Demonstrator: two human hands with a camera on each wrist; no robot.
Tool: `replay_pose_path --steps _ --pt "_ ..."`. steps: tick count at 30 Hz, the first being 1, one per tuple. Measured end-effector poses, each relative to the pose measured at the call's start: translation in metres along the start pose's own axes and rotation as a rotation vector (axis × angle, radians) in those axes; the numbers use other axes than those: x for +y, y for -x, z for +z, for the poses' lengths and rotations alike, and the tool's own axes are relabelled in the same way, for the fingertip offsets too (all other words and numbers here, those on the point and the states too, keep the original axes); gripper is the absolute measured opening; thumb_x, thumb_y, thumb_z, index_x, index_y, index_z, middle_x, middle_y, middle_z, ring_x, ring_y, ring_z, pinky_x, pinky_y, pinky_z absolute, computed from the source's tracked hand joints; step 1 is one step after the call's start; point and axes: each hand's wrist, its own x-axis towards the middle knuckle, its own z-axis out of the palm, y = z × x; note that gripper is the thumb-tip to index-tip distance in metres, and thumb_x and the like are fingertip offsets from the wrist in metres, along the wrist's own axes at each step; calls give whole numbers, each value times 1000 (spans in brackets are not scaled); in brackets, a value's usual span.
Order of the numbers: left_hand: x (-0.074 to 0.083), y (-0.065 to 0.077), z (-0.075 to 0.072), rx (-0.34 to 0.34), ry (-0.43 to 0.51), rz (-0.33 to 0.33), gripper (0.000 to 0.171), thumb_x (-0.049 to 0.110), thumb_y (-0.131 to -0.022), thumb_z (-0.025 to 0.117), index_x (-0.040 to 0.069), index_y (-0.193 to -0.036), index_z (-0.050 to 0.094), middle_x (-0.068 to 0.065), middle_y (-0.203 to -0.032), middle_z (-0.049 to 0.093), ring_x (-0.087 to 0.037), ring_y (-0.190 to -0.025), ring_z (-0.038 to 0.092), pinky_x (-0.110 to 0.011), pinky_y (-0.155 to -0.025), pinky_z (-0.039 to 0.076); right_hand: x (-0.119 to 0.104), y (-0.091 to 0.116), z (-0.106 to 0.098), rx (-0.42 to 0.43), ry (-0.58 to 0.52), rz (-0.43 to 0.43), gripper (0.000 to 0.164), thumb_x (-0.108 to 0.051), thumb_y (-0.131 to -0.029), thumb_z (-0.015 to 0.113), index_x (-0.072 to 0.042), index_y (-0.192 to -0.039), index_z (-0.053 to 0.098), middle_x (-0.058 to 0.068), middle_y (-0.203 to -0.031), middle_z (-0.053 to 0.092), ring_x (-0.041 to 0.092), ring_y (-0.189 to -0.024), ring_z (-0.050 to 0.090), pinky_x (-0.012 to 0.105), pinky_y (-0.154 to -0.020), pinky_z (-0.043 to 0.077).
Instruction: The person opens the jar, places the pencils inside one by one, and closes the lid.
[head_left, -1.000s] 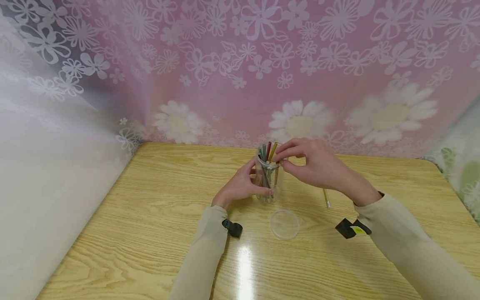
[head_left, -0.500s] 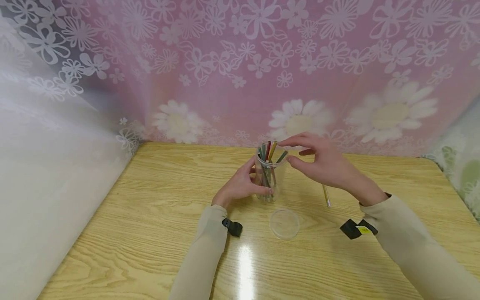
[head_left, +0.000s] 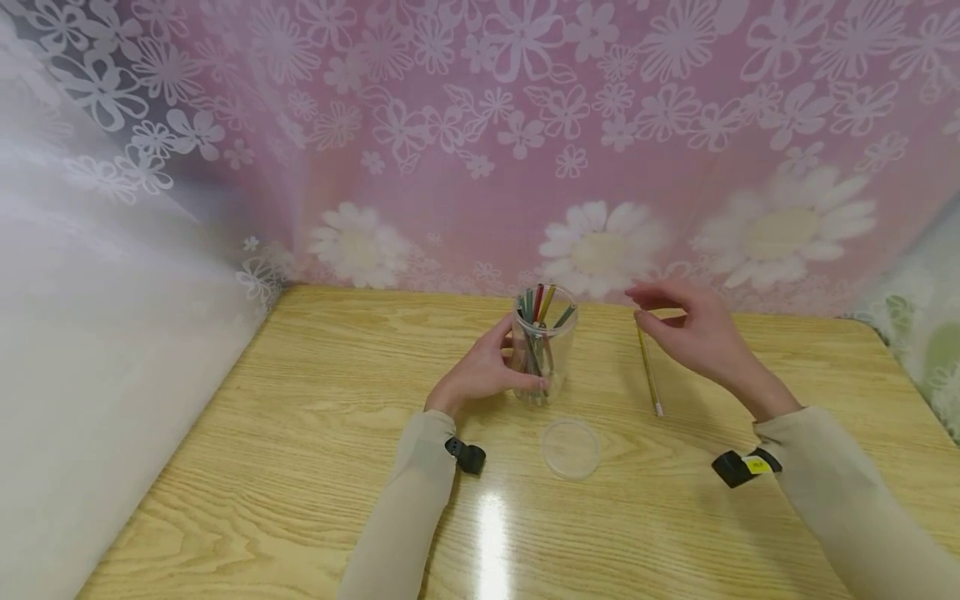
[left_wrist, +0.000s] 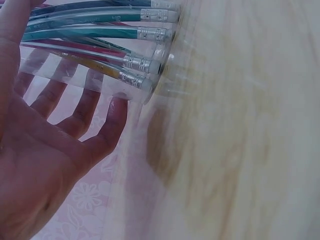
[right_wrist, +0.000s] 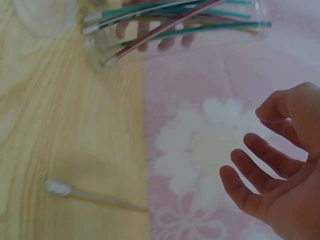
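A clear plastic jar [head_left: 557,367] stands upright on the table with several pencils [head_left: 537,308] in it, green, red, yellow and dark. My left hand [head_left: 483,369] grips the jar from its left side, the thumb across the front. In the left wrist view the fingers [left_wrist: 80,115] curl behind the jar wall, near the pencils' eraser ends [left_wrist: 150,65]. Off to the jar's right, my right hand [head_left: 693,329] hovers with loosely bent fingers and holds nothing. Below it a yellow pencil [head_left: 649,375] lies on the table, its white eraser end toward me.
A round clear lid [head_left: 571,448] lies flat on the wooden table [head_left: 300,467] in front of the jar. A pink flowered curtain [head_left: 450,183] hangs along the table's back edge. Pale sheeting [head_left: 112,333] closes off the left side.
My right hand has left the jar's rim and moved right, over the loose yellow pencil. A green pencil now leans against the jar's right rim. The left hand has stayed put.
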Motion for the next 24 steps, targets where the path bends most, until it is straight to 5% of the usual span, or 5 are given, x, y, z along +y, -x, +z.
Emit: replay_pose_path --steps 9,13,16,24 --pt "1 1 0 7 -13 -5 108 33 -75 93 63 -151 23 -1 -149 51 -29 -126 62 -54 -108 47 44 5 9 87 37 13 30 -14 -99 67 -9 -128 70 18 -116 73 -17 -92 56 3 -75 46" --pt "1 1 0 9 -18 -2 107 32 -75 93 62 -151 25 0 -150 50 -28 -127 61 -54 -109 47 61 7 17 89 74 69 32 -18 -100 65 -6 -129 68 21 -112 73 15 -95 71 8 -68 47" --pt "1 0 0 8 -18 3 107 32 -75 93 62 -151 25 0 -149 51 -28 -127 61 -54 -109 47 70 8 23 70 85 115 34 -21 -100 63 -3 -129 66 24 -113 71 41 -101 70 16 -67 49" --pt "1 0 0 7 -15 11 109 32 -75 93 62 -152 22 1 -148 52 -27 -124 62 -53 -109 47 85 3 33 26 119 220 40 -24 -101 61 -1 -134 62 27 -115 69 46 -103 70 54 -83 58"
